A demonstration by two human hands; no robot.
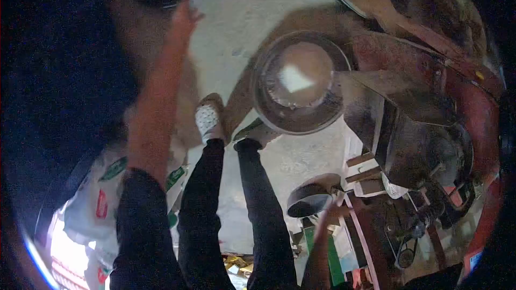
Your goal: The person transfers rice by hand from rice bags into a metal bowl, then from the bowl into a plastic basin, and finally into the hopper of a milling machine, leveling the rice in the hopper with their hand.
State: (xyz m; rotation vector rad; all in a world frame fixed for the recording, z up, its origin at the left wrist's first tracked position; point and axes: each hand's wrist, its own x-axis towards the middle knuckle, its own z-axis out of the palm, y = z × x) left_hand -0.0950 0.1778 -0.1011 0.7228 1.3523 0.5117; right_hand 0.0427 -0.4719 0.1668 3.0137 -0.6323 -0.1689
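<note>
At the far left, pale sacks (pixel 88 212) are seen beside the person's legs. Above them, the left hand (pixel 185 19) is stretched out over the floor (pixel 231 27), with its fingers parted and nothing seen in them. That arm is best kept out wide for balance, clear of the tub.

In the middle, a wide round tub (pixel 262 108) is set on the floor just in front of the feet, with pale, powdery-looking contents (pixel 312 59) heaped inside. Care should be taken that its rim is not knocked by the near shoe (pixel 208 118).

Nearer the body and to the right, a dark bowl (pixel 301 196) is tilted, its rim apparently gripped by the right hand (pixel 338 204); the exact finger placement is blurred, and whether anything lies in the bowl cannot be told. A firm hold on the rim, with the wrist kept steady, would be advised, since a one-sided grip may let the bowl tip.

Farther right, a metal chute (pixel 371 86) reaches to the tub's edge from a machine (pixel 424 150), below which a belt wheel (pixel 406 258) is seen. The right sleeve and fingers should be kept well away from it, and the bowl should be moved slowly past the frame.
</note>
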